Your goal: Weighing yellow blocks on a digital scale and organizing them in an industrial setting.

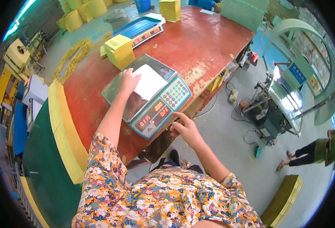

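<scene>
A stack of white paper sheets [150, 80] lies on the metal pan of a digital weighing scale [141, 128] with a teal rim, a keypad and lit red digits. At the left side of the stack, my left hand [127, 83] has its thumb and fingers closed at the paper's edge. My right hand [187, 130] is at the scale's front edge, beside the display. Its index finger is stretched out, the others partly bent, and nothing shows in it.
The scale stands on a worn red table [209, 41]. Behind it are a yellow paper stack [120, 53] and a second scale [146, 32]. Long yellow stacks [63, 129] line the left edge. Machinery [277, 98] and a person [315, 152] are to the right.
</scene>
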`<state>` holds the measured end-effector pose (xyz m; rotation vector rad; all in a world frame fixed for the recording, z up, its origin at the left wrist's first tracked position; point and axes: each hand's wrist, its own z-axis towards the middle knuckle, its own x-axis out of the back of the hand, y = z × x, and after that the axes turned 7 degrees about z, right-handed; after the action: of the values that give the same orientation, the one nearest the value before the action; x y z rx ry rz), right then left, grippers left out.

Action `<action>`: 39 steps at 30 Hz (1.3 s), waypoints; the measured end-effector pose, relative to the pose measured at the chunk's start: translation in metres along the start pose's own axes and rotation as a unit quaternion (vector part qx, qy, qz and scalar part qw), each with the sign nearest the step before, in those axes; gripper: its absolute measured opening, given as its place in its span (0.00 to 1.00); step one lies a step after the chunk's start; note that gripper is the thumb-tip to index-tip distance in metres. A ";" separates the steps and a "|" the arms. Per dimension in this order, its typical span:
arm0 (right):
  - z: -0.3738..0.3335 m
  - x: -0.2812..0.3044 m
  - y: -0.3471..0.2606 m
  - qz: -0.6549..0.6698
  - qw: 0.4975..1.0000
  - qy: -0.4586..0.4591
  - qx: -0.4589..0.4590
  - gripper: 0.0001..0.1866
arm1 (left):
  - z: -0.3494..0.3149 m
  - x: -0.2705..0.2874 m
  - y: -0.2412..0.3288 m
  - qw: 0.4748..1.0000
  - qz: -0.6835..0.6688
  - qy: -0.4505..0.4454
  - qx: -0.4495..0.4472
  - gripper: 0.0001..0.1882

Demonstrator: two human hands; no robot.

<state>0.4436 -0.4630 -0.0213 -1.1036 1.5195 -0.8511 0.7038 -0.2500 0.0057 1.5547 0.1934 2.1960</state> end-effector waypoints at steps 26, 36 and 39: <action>0.120 0.150 -0.127 -0.064 0.966 0.095 0.231 0.12 | 0.029 -0.050 0.201 0.828 -0.523 -0.184 -0.082 0.29; 0.270 0.309 -0.148 -0.069 0.974 -0.070 0.206 0.13 | 0.076 -0.197 0.278 0.802 -0.584 -0.062 0.114 0.14; 0.282 0.328 -0.141 -0.087 0.977 -0.090 0.171 0.20 | 0.081 -0.227 0.279 0.828 -0.539 -0.040 0.150 0.12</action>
<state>0.7321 -0.8123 -0.0607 -1.0341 1.0890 -1.0582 0.7643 -0.6073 -0.0607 1.1763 1.1254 1.2088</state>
